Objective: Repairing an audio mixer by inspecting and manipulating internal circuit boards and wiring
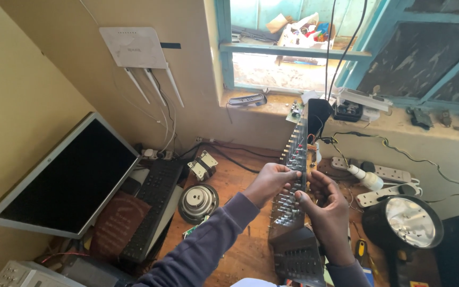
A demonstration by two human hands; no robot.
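Above the wooden tabletop (240, 180): long narrow dark control panel (293, 180), held up on edge, rows of small metal shafts and knobs along its face.
Left hand (271, 180): fingers curled, pinching the panel's left edge near the knobs.
Right hand (325, 207): fingers bent, gripping the panel's right edge.
Long axis: runs away from the person, far end toward the window sill (272, 103), near end low at the lap.

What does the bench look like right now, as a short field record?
left hand: grips the left edge of the long control panel
right hand: grips the panel's right edge
panel: held on edge above the wooden bench, rows of knob shafts showing
left of hands: loose speaker, black keyboard, dark monitor
right of hands: round lamp, white power strips
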